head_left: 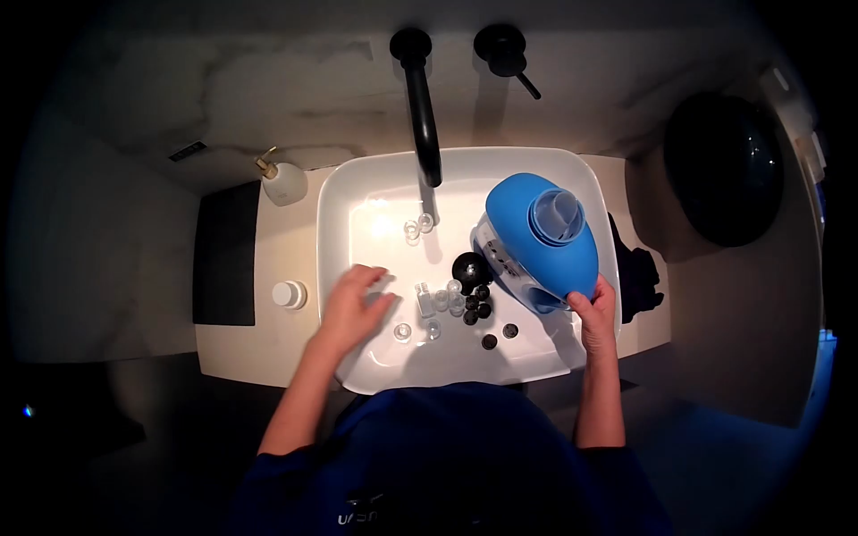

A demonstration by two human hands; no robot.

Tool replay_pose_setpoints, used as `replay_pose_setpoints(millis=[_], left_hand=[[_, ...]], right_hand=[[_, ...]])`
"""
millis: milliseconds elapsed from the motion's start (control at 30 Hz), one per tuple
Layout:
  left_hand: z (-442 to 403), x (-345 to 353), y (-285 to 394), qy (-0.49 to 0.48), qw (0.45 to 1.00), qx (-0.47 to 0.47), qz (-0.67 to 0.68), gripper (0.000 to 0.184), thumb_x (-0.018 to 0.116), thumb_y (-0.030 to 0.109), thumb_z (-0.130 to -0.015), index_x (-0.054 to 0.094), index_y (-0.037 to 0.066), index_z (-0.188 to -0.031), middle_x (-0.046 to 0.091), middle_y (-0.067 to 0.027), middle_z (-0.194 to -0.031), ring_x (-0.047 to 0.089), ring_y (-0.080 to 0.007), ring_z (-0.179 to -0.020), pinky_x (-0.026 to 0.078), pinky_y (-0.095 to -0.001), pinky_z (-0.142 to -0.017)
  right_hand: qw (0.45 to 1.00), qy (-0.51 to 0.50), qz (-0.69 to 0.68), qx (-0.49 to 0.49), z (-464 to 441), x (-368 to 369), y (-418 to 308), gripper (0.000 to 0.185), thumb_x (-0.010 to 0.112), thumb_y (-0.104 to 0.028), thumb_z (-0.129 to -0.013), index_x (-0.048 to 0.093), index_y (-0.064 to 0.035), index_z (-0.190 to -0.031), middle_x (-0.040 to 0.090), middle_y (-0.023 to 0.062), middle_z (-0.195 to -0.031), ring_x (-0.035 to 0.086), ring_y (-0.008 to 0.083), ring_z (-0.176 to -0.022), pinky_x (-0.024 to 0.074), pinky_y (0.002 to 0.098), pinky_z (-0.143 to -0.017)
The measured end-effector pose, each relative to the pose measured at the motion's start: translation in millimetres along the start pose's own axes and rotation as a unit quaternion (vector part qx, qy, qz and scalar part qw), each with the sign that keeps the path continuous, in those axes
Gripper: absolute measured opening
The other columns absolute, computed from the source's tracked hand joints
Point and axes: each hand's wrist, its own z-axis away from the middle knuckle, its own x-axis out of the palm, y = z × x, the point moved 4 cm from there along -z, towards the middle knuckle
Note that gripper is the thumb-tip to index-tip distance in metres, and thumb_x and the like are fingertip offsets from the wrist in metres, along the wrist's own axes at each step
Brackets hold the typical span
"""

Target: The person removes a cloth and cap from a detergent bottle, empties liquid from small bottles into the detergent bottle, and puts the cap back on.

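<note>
Dark blue shirt (500, 464): nearest the head camera, below the sink (324, 232).
Right hand (593, 314): closed on the lower right end of the blue bottle (527, 219), thumb on top, other fingers mostly hidden; probably steadying it.
Blue bottle: over the sink's right half, clear spout facing up; whether its base rests on the basin, I cannot tell.
Left hand (353, 313): half open, fingers apart, holding nothing, near the clear containers (425, 300).
Small pieces: clear containers and black caps (489, 341) lie around a black ball (470, 268), perhaps kept within the rim against rolling off.
Moving room: bare basin between left hand and tap (422, 107); rightward, the bottle crowds the rim.
</note>
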Motion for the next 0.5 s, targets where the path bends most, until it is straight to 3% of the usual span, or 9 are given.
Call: replay_pose_setpoints(millis=[67, 100, 167, 267, 367, 500], left_hand=[[-6, 26, 1, -0.056, 0.994, -0.087, -0.024, 0.036, 0.070, 0.022, -0.076, 0.061, 0.000, -0.103, 0.062, -0.0160, -0.092, 0.061, -0.0309, -0.085, 0.049, -0.0373, -0.075], [-10, 35, 3, -0.055, 0.994, -0.087, -0.027, 0.036, 0.070, 0.022, -0.076, 0.061, 0.000, -0.103, 0.062, -0.0160, -0.092, 0.061, -0.0309, -0.085, 0.049, -0.0373, -0.075], [-14, 58, -13, -0.119, 0.960, -0.248, -0.044, 0.039, 0.070, 0.033, -0.076, 0.061, 0.001, -0.098, 0.065, -0.0155, -0.089, 0.064, -0.0320, -0.083, 0.050, -0.0389, -0.071], [-26, 78, -17, -0.104, 0.949, -0.255, -0.151, 0.043, 0.070, 0.044, -0.074, 0.062, 0.004, -0.089, 0.066, -0.0151, -0.084, 0.065, -0.0295, -0.082, 0.050, -0.0377, -0.072], [-37, 91, -15, -0.155, 0.935, -0.274, -0.161, 0.046, 0.069, 0.043, -0.075, 0.060, 0.002, -0.094, 0.067, -0.0167, -0.090, 0.065, -0.0315, -0.087, 0.052, -0.0407, -0.074], [-42, 97, -19, -0.167, 0.935, -0.267, -0.165, 0.041, 0.070, 0.040, -0.074, 0.060, 0.003, -0.088, 0.067, -0.0165, -0.089, 0.065, -0.0312, -0.087, 0.052, -0.0401, -0.074]], right_hand=[[1.000, 0.000, -0.003, -0.005, -1, 1, -4, 0.048, 0.079, -0.029, -0.068, 0.060, 0.0007, -0.101, 0.064, 0.0041, -0.090, 0.058, 0.0102, -0.081, 0.0455, 0.0242, -0.075], [1.000, -0.001, -0.006, -0.006, -2, 0, -6, 0.048, 0.079, -0.029, -0.068, 0.060, 0.0007, -0.101, 0.064, 0.0041, -0.090, 0.058, 0.0102, -0.081, 0.0455, 0.0242, -0.075], [1.000, -0.019, -0.012, -0.004, -3, 1, -8, 0.047, 0.079, -0.027, -0.068, 0.060, 0.0011, -0.101, 0.064, 0.0042, -0.090, 0.058, 0.0102, -0.081, 0.0457, 0.0240, -0.075], [1.000, -0.027, -0.005, 0.003, -5, -1, -9, 0.048, 0.079, -0.026, -0.068, 0.060, 0.0016, -0.103, 0.064, 0.0044, -0.091, 0.058, 0.0102, -0.081, 0.0459, 0.0239, -0.075], [0.999, -0.029, -0.012, -0.007, -5, 0, -11, 0.050, 0.079, -0.026, -0.068, 0.060, 0.0018, -0.104, 0.064, 0.0047, -0.091, 0.058, 0.0104, -0.081, 0.0461, 0.0241, -0.075], [0.999, -0.040, 0.003, 0.010, -5, -4, -8, 0.050, 0.079, -0.027, -0.068, 0.060, 0.0017, -0.105, 0.064, 0.0045, -0.091, 0.058, 0.0105, -0.081, 0.0461, 0.0243, -0.075]])
